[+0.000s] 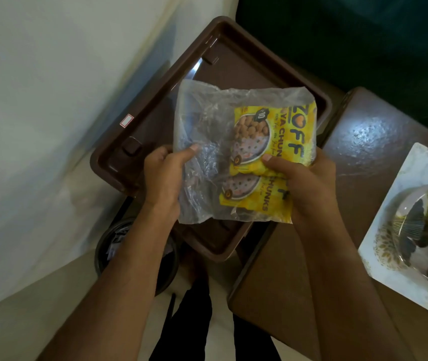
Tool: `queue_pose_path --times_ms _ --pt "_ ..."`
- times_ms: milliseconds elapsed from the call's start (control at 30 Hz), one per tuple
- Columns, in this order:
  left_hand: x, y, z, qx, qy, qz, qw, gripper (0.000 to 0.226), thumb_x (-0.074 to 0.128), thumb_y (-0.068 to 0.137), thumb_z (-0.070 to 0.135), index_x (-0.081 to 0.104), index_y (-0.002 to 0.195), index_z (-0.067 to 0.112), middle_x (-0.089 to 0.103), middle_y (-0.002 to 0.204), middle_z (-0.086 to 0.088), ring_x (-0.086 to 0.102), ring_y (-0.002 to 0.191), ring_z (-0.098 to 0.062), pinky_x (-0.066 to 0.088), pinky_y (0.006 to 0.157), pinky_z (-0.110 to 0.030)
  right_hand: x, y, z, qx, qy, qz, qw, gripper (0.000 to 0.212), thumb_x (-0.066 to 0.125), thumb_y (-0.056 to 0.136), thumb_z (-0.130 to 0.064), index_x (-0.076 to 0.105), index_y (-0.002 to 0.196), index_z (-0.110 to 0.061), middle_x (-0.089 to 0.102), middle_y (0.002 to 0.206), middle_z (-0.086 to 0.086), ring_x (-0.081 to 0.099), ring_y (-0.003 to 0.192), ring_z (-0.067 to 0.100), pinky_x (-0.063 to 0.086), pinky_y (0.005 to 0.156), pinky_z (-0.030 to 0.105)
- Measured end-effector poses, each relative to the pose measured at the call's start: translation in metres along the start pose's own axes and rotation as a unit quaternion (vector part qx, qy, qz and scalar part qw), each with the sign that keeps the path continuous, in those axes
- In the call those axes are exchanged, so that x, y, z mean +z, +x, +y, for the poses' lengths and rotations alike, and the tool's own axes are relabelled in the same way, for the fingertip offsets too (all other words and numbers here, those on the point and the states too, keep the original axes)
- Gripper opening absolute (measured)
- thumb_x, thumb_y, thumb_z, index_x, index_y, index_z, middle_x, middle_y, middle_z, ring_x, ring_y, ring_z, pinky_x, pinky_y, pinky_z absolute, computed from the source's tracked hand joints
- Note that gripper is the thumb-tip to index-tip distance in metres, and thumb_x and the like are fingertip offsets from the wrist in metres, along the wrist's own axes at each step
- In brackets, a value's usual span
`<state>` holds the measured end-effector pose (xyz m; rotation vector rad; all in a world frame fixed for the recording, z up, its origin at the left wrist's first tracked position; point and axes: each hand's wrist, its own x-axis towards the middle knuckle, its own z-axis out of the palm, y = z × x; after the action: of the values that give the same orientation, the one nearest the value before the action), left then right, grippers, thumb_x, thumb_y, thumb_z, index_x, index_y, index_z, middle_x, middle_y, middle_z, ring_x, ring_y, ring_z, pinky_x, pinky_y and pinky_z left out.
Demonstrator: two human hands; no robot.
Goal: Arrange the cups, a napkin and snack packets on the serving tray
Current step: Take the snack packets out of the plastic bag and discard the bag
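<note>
Snack packets over tray.
Left hand (164,175) and right hand (297,183) pinch the clear bag (202,131) of yellow snack packets (267,152) above the brown serving tray (140,121); next, lower it in.

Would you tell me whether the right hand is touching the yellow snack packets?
Touching: the head view shows the right hand gripping the yellow snack packets, thumb pressed on top.
</note>
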<state>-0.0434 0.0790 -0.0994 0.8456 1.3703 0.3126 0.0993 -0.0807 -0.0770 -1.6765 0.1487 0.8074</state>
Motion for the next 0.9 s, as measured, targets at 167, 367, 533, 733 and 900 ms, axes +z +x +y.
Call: queue_pose_path --times_ms 167,367,533,733,900 --pt "-0.001 0.011 -0.008 0.069 0.076 0.091 0.991 0.044 0.093 0.077 0.013 0.072 0.115 0.005 0.081 0.106 -0.008 0.081 0.094 -0.025 0.067 0.087 -0.049 -0.001 0.005 0.0 -0.009 -0.018 0.024 1.0 0.048 0.088 0.07 -0.011 0.073 0.115 -0.008 0.082 0.105 0.01 0.081 0.094 0.03 0.065 0.082 0.058" --pt "-0.005 0.026 -0.013 0.169 0.137 0.164 0.962 0.027 0.086 0.088 0.029 0.067 0.101 0.015 0.075 0.094 -0.002 0.074 0.086 -0.018 0.06 0.073 -0.025 0.0 0.006 -0.004 -0.003 -0.018 0.047 0.999 0.044 0.088 0.074 -0.007 0.072 0.115 -0.007 0.082 0.103 0.01 0.081 0.092 0.029 0.065 0.08 0.057" --pt "-0.007 0.029 -0.007 0.21 0.185 0.181 0.943 0.032 0.085 0.084 0.008 0.061 0.102 0.019 0.062 0.088 0.013 0.062 0.078 -0.002 0.057 0.075 -0.02 0.001 0.006 -0.008 -0.007 -0.02 0.061 0.998 0.044 0.087 0.075 -0.007 0.07 0.117 -0.006 0.082 0.104 0.01 0.081 0.092 0.028 0.065 0.08 0.056" --pt "0.003 -0.006 -0.002 0.327 0.273 0.19 0.884 0.045 0.079 0.085 0.006 0.058 0.125 0.003 0.061 0.126 -0.012 0.06 0.113 -0.024 0.049 0.098 -0.019 0.002 0.007 -0.005 -0.035 0.002 0.107 0.994 0.039 0.09 0.071 -0.016 0.075 0.107 -0.009 0.082 0.1 0.009 0.081 0.091 0.028 0.065 0.082 0.054" --pt "0.029 -0.051 -0.03 0.488 0.34 0.006 0.804 0.045 0.072 0.096 0.037 0.064 0.128 0.006 0.057 0.135 -0.014 0.055 0.129 -0.025 0.049 0.106 -0.044 0.013 0.011 -0.004 -0.005 0.018 0.089 0.996 0.031 0.08 0.086 -0.034 0.078 0.108 -0.013 0.083 0.103 0.005 0.08 0.096 0.023 0.064 0.09 0.052"
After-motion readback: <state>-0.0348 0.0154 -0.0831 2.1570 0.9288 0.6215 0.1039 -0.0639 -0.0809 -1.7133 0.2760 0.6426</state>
